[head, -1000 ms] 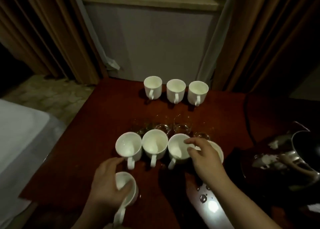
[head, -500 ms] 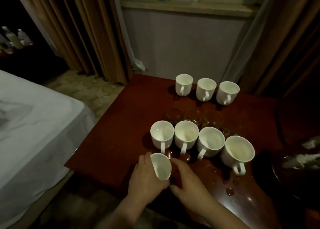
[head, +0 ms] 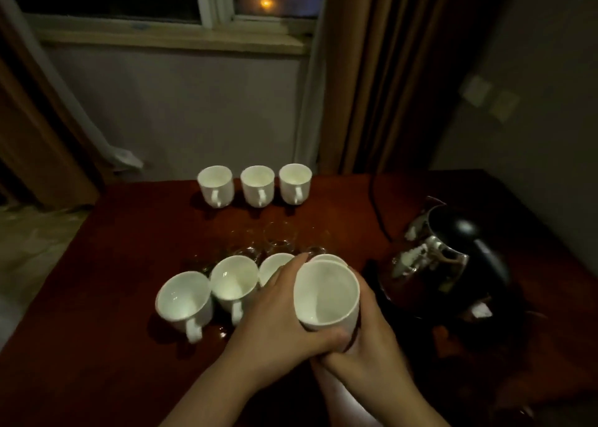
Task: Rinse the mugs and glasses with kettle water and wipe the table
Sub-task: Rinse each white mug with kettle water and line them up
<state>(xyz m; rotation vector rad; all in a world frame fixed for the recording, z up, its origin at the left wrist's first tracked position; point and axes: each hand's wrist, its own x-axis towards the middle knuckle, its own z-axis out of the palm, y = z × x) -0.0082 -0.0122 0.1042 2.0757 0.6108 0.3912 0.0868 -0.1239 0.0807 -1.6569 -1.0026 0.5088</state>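
Mug [head: 326, 294], white and glossy, sits raised above the near row, wrapped by the left hand [head: 278, 323] from its left and underside and by the right hand [head: 372, 339] from its right. Behind and left crowd more white mugs [head: 184, 300], blocking that side; clear glasses [head: 280, 237] stand beyond, three mugs [head: 257, 185] farther back. A shiny metal kettle [head: 446, 258] sits right on the dark red table [head: 113, 265].

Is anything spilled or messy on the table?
Yes, a little. There's a small wet patch shining on the table, just in front of the near row of mugs. Nothing looks broken or tipped over. One mug is off the table because both hands hold it.
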